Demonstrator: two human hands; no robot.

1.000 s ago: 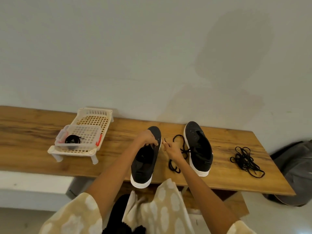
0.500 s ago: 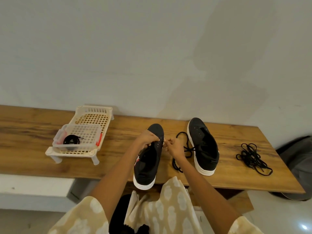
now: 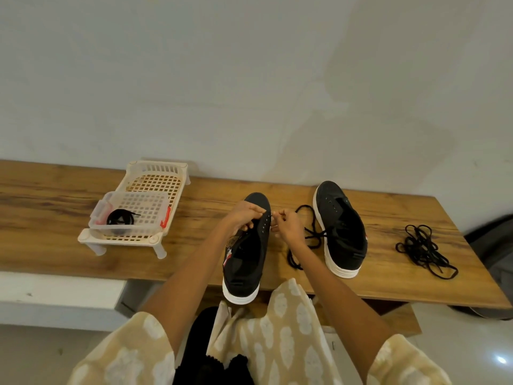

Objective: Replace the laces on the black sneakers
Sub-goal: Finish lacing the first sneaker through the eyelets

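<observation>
Inside clear tub (image 3: 130, 215) on white rack (image 3: 144, 209), coiled black lace (image 3: 120, 218)

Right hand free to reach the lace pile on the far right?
Probably not yet: the right hand is pinching a lace end at the near sneaker. The path to the lace pile looks clear.

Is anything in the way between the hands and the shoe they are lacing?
No. The left hand already grips the black sneaker near its eyelets, and the right hand pinches beside it at the same eyelets. Nothing visible sits between them.
</observation>
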